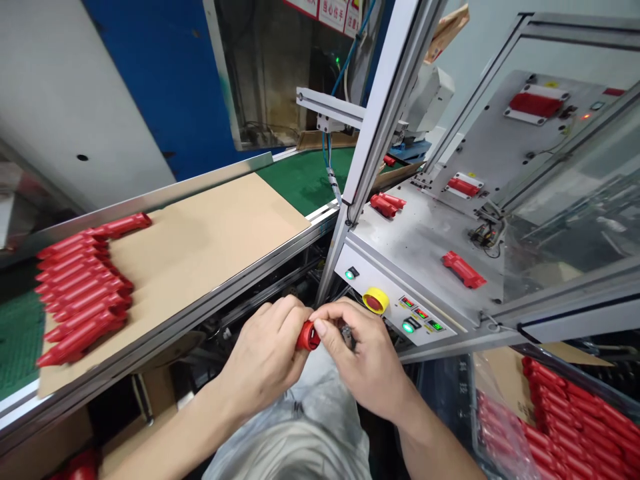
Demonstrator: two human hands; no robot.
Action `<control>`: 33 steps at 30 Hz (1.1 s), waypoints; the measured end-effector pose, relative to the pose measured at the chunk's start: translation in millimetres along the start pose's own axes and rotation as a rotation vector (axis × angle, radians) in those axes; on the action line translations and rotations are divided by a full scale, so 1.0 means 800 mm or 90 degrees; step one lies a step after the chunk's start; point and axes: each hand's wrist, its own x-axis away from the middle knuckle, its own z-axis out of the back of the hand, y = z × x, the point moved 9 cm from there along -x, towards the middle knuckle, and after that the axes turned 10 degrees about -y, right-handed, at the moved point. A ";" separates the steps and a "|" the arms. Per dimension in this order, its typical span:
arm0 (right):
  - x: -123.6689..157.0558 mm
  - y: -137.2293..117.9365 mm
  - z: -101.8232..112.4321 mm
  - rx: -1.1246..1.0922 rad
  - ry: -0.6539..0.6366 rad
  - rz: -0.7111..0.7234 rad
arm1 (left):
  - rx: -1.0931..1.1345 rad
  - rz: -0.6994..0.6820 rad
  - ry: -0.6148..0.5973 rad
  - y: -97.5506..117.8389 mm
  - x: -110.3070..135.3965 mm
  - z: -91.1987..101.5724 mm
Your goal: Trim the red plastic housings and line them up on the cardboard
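Hands: 2, left hand and right hand, grips clamped on one red part between them
Belt: about 10 red tubes on cardboard
Worktop: 3 red pieces
Bin: many red items

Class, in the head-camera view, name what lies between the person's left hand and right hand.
The head view shows a red plastic part between the left hand and the right hand.

Overhead, red-and-white warning signs above dark window: "当心" readable, second sign "注意", rest cut off. Panel readouts past my right hand too small to read.
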 end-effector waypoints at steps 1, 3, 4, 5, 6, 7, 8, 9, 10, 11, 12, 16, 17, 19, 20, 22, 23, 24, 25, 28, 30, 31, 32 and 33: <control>0.003 -0.002 -0.003 -0.001 0.001 -0.003 | -0.005 0.002 0.006 0.001 0.002 0.002; 0.011 -0.002 -0.007 -0.048 0.001 -0.021 | -0.004 0.004 0.023 0.003 0.008 0.009; 0.016 0.001 -0.008 -0.090 0.004 -0.036 | 0.001 0.004 0.034 0.003 0.012 0.013; 0.022 0.004 -0.008 -0.135 0.016 -0.054 | 0.006 0.003 0.046 0.004 0.015 0.017; 0.028 0.008 -0.008 -0.176 0.029 -0.071 | 0.009 0.002 0.057 0.004 0.018 0.021; 0.033 0.012 -0.007 -0.209 0.042 -0.088 | 0.005 0.001 0.068 0.005 0.021 0.025; 0.037 0.015 -0.008 -0.236 0.048 -0.102 | -0.005 -0.002 0.079 0.006 0.023 0.029; 0.039 0.018 -0.010 -0.256 0.044 -0.113 | -0.022 -0.006 0.090 0.007 0.025 0.032; 0.039 0.020 -0.015 -0.276 0.028 -0.122 | -0.044 -0.013 0.102 0.010 0.026 0.035; 0.037 0.021 -0.022 -0.300 0.006 -0.128 | -0.071 -0.021 0.113 0.013 0.027 0.037; 0.035 0.022 -0.027 -0.325 -0.011 -0.131 | -0.099 -0.030 0.121 0.016 0.028 0.040; 0.023 0.032 -0.038 -0.396 0.002 -0.141 | -0.205 -0.063 0.139 0.026 0.028 0.046; 0.021 0.035 -0.038 -0.404 0.013 -0.143 | -0.226 -0.069 0.141 0.026 0.028 0.047; 0.017 0.040 -0.040 -0.400 0.024 -0.140 | -0.259 -0.079 0.148 0.025 0.026 0.050; 0.015 0.042 -0.042 -0.390 0.023 -0.135 | -0.269 -0.080 0.151 0.022 0.025 0.051; 0.010 0.046 -0.047 -0.373 0.017 -0.123 | -0.281 -0.081 0.152 0.015 0.022 0.049; 0.008 0.048 -0.050 -0.374 0.015 -0.119 | -0.282 -0.078 0.148 0.010 0.020 0.045; 0.004 0.051 -0.053 -0.387 0.017 -0.117 | -0.280 -0.072 0.143 0.005 0.019 0.041; 0.001 0.055 -0.057 -0.421 0.020 -0.120 | -0.269 -0.062 0.138 -0.001 0.018 0.036; -0.011 0.075 -0.071 -0.655 0.006 -0.168 | -0.112 0.012 0.113 -0.027 0.017 0.017; -0.015 0.093 -0.075 -0.837 0.016 -0.215 | 0.104 0.084 0.095 -0.049 0.020 0.002; -0.015 0.104 -0.074 -0.898 0.037 -0.236 | 0.214 0.115 0.086 -0.057 0.022 -0.007; -0.012 0.117 -0.072 -0.934 0.062 -0.260 | 0.306 0.143 0.080 -0.063 0.024 -0.015; -0.006 0.133 -0.072 -0.949 0.083 -0.293 | 0.372 0.164 0.078 -0.066 0.026 -0.021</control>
